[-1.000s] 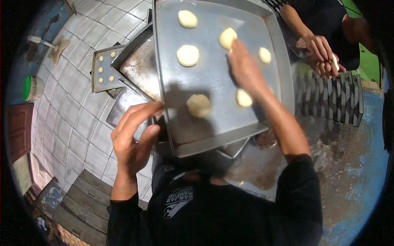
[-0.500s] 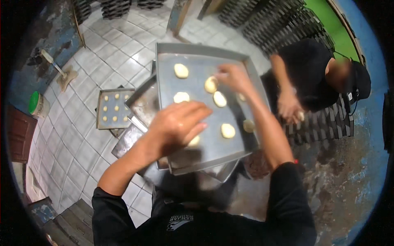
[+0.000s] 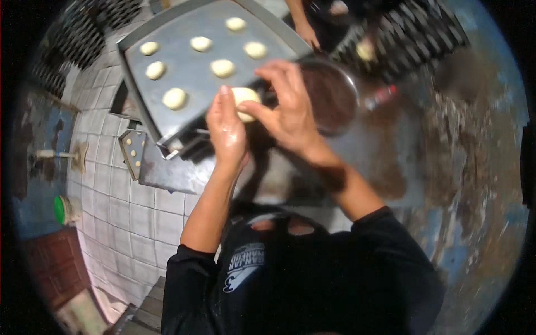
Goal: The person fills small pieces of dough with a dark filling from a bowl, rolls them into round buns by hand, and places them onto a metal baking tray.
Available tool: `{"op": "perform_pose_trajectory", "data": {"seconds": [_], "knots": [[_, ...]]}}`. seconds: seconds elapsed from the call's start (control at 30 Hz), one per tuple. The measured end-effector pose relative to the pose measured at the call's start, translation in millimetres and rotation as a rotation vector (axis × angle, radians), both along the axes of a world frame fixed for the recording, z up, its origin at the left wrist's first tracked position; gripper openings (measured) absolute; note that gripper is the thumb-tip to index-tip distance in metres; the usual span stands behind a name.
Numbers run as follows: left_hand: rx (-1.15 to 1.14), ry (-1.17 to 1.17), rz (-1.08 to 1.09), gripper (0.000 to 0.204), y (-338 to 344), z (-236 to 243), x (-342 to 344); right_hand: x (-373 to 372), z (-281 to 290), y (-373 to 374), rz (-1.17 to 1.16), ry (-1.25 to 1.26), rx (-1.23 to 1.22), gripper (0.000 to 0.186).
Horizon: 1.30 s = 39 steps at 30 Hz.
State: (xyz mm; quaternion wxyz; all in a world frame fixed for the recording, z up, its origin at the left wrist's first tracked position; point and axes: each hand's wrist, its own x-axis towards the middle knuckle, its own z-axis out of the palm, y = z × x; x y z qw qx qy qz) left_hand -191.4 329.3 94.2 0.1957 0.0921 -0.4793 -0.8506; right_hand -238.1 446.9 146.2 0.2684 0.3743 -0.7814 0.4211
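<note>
Centrally held dough: one pale dough piece (image 3: 245,101) sat between the two hands, by the large tray's near right edge.
Left hand: the left hand (image 3: 227,128) had its grip clamped on the dough piece from the left; wet sheen showed on the skin.
Right hand: the right hand (image 3: 290,111) had its thumb across the dough, other fingers spread apart and raised; grip not closed.
Large tray: a grey, raised-rim tray (image 3: 184,72) lay tilted in view, far left of the hands.
Dough on tray: seven pale dough lumps (image 3: 223,68) rested there, well apart from one another.
Round container: a container (image 3: 353,86), brown inside, stood just right of the tray.
Red-capped item: a small blurred item (image 3: 381,97) lay right of the container.
Desk: a brown-stained desk (image 3: 363,162) spread to the right.
Co-worker: a forearm (image 3: 304,28) reached in at the far side, beside a dark slatted stack (image 3: 407,39).
Floor, left: a smaller tray (image 3: 125,148) held more dough; a green-lidded bucket (image 3: 58,210) stood on white tiles (image 3: 156,223).
</note>
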Motion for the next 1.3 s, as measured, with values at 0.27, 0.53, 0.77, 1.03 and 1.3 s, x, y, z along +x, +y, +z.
{"op": "perform_pose_trajectory", "data": {"seconds": [0.27,0.53,0.77,1.03,1.3], "knots": [[-0.169,-0.408,-0.350,0.034,194,-81,57,119,-142,192,0.087,-1.114,-0.685,0.022],[-0.635,-0.532,-0.645,0.041,209,-223,152,178,-218,252,-0.196,-0.765,0.212,0.021],[-0.135,-0.744,-0.720,0.045,187,-217,141,80,-290,256,-0.334,-0.977,0.149,0.024],[-0.321,-0.536,-0.604,0.054,154,-175,19,27,-282,258,-0.124,-1.006,0.348,0.023],[-0.544,-0.257,-0.654,0.050,155,-159,-97,-155,-229,339,-0.671,-0.346,0.943,0.017]]}}
